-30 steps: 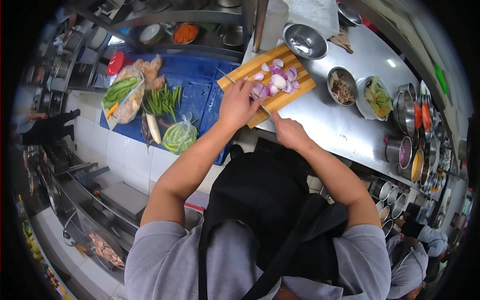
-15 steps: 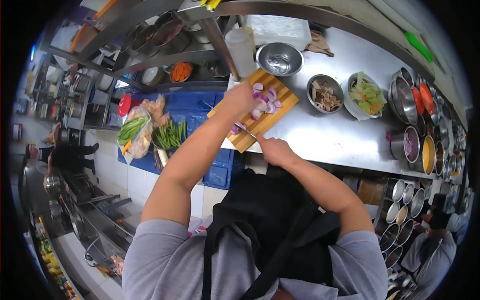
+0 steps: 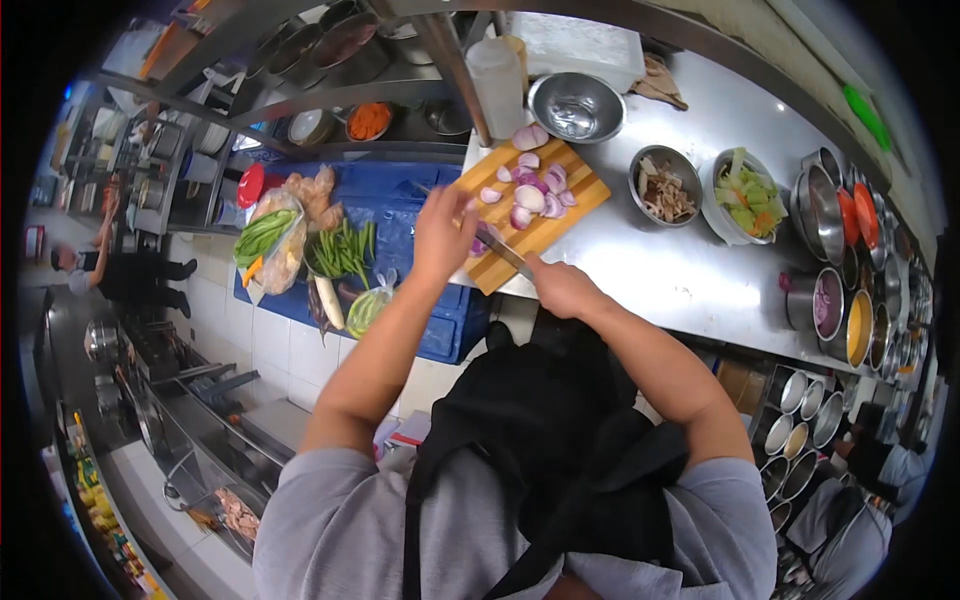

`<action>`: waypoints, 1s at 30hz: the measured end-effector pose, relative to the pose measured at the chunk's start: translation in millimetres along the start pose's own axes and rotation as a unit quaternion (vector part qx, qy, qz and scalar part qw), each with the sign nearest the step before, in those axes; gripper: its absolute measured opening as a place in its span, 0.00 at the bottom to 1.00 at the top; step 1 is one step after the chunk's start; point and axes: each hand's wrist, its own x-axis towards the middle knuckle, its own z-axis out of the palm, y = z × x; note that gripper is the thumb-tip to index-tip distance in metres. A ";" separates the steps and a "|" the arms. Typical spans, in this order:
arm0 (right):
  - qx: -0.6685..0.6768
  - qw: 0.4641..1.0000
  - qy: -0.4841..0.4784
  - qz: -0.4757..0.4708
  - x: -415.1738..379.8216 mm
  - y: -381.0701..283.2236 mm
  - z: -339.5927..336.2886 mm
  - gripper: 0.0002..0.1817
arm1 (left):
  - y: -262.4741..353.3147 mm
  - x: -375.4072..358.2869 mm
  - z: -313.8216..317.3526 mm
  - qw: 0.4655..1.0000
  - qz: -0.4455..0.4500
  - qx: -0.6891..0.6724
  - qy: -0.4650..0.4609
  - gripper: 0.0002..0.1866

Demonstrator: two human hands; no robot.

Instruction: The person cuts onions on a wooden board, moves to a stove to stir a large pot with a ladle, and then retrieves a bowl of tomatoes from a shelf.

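My right hand [image 3: 566, 286] is closed around the handle of the long steel knife [image 3: 507, 252], presumably for control of the blade, which slants across the near edge of the striped wooden cutting board [image 3: 557, 228]. My left hand [image 3: 446, 236] is partly open, fingers bent, beside the blade, apparently to steady the work; whether it pinches anything, I cannot tell. The purple-and-white onion pieces [image 3: 530, 198] lie on the board, likely grouped away from the edge for cutting room. The board rests on the steel worktop [image 3: 640, 262].
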 end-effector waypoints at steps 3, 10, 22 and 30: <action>-0.018 0.999 0.006 0.035 5.1 11.2 -3.7 0.18 | -21.3 -62.2 4.5 0.997 -0.054 -0.051 -0.008 0.10; -0.070 0.993 0.032 0.092 -9.7 -1.8 -28.5 0.15 | -33.0 -64.7 40.3 0.998 0.004 -0.056 0.018 0.13; -0.123 0.989 0.039 0.078 -27.3 -22.2 -12.2 0.18 | -41.6 -49.7 62.3 0.993 0.072 -0.069 0.058 0.13; 0.118 0.989 -0.030 0.079 -6.5 8.4 -27.0 0.17 | -35.7 -37.0 57.4 0.994 0.107 -0.018 -0.018 0.13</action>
